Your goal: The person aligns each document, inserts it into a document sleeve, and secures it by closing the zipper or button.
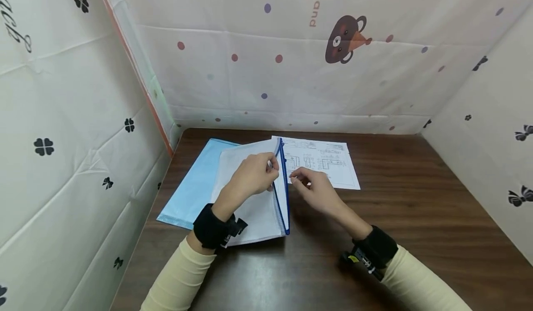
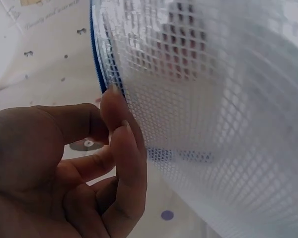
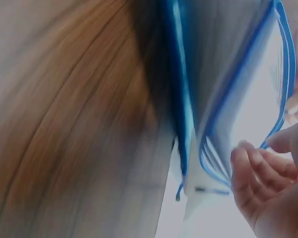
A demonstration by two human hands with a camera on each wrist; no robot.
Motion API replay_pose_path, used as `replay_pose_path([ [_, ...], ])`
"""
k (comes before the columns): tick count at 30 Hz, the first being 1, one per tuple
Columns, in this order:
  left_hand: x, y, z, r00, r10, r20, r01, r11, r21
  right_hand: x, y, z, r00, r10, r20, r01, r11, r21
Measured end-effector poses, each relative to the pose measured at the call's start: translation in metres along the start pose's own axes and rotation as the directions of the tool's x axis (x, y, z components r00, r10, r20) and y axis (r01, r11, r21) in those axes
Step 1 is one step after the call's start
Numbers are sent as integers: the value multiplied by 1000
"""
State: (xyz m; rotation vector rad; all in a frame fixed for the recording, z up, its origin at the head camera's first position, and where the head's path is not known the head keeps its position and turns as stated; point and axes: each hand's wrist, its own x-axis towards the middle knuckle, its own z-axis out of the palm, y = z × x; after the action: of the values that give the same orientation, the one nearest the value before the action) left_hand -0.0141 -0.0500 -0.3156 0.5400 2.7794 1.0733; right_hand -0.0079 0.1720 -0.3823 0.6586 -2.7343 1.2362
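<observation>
Left hand has fingers curled round the upper flap of a white mesh zip pouch, pinching it near the blue zipper edge and lifting that flap off the lower one; the left wrist view shows the fingertips pressed against the mesh right at the blue trim. Right hand sits just right of the pouch mouth, fingers loosely bent with the tips at the near-left corner of a printed drawing sheet — whether it pinches the paper or only touches it I cannot tell. Key relation: the pouch opening runs near-to-far along the zipper and faces right, toward the right hand, so the sheet lies directly right and slightly far of the gap, with the right hand the nearer one to it. The pouch lies left of centre on the dark wood table, overlapping a light blue folder that sticks out on its left. The sheet's left edge is hidden behind the raised flap. Right wrist view is motion-blurred — only blue edging and curled fingers read; the zipper pull is hard to make out.
</observation>
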Motion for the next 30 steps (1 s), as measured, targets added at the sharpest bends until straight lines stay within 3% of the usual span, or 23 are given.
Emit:
replay_pose_path([
  [2, -1, -3, -3, 1000, -7, 4, 7, 1000, 6, 1, 8, -1, 999, -44, -31, 39, 987, -157],
  [4, -1, -4, -5, 1000, -5, 1, 5, 1000, 29, 2, 16, -1, 998, -64, -26, 53, 954, -295],
  [8, -1, -6, -5, 1000, 5, -10, -4, 996, 92, 0, 34, -1, 996, -28, 84, 64, 885, -460],
  [14, -2, -9, -5, 999, 26, -39, -21, 991, 133, -7, 55, -5, 964, 93, 248, 57, 842, -537],
  [21, -3, -11, -11, 998, 17, -58, -10, 994, 109, -11, 64, -26, 969, 109, 223, 85, 698, -711],
  [26, -1, -12, -14, 999, 35, -42, -30, 994, 104, -16, 66, -48, 948, 172, 266, 72, 702, -708],
  [30, 1, -14, -16, 998, 62, -32, -58, 993, 102, -17, 61, -58, 924, 236, 299, 62, 682, -729],
])
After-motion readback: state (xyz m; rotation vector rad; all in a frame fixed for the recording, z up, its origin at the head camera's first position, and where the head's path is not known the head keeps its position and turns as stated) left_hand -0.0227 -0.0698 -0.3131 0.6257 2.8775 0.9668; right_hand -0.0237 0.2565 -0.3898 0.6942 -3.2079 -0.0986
